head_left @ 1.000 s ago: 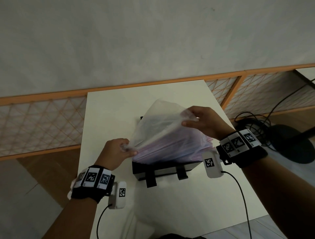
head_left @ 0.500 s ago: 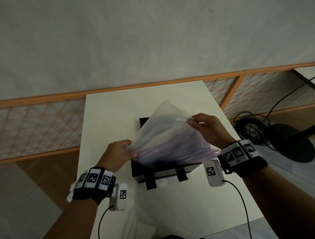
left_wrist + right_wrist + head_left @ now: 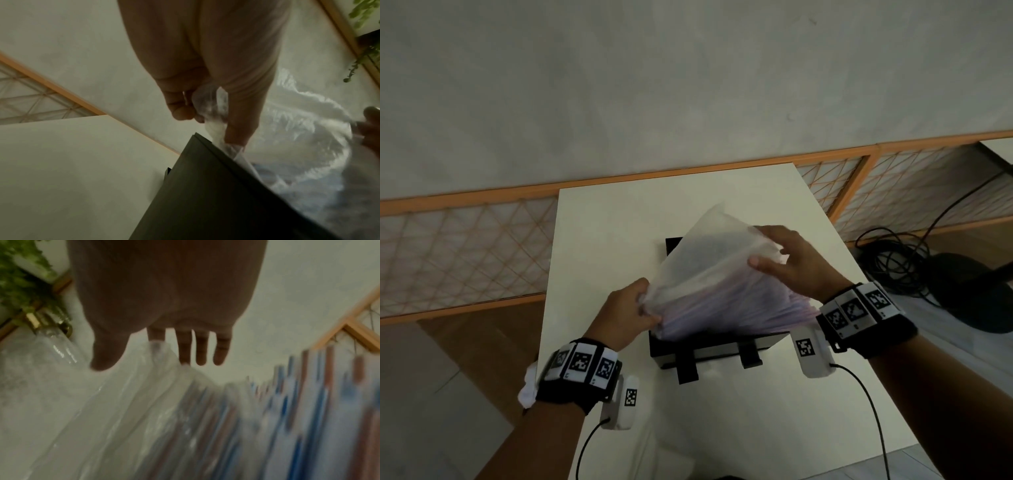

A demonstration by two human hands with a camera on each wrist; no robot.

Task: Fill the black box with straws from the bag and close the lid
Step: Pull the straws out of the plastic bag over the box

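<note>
Bench (image 3: 722,428): white; I see it carrying the black box.
Black box (image 3: 717,349): at centre, lid open, two dark tabs on its near face.
Left hand (image 3: 625,317): at 9 o'clock of the box; my left grip pinches the bag's gathered corner.
Bag (image 3: 709,270): clear plastic, tilted over the box.
Straws (image 3: 736,308): packed inside, lying across the box's opening.
Right hand (image 3: 796,265): at 2 o'clock; grip open, straight fingers resting on the bag.

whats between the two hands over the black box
The clear plastic bag full of straws spans between the left hand and right hand, above the black box, seen in the head view.
</note>
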